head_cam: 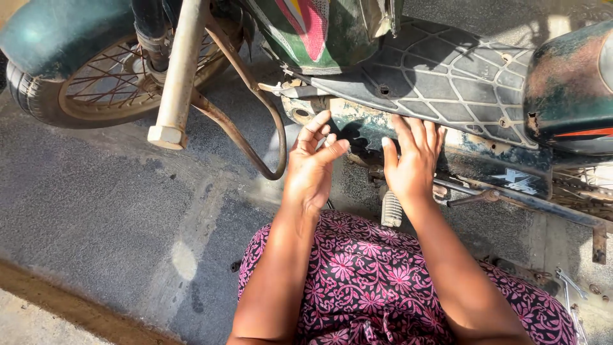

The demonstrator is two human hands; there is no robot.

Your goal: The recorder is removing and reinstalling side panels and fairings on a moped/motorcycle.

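Motorbike footboard (440,73) sits above both hands; left hand (311,169) and right hand (412,163) press its rusty lower edge, fingers spread wide, holding nothing; steady even pressure there seems wise

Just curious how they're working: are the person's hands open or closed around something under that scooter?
Open. Both the left hand and the right hand have fingers spread, reaching at the underside edge of the scooter's footboard; neither grips anything visible.

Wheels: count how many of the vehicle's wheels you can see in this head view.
1. The spoked front wheel is at upper left, under its green mudguard. A rear wheel may lie out of view to the right.
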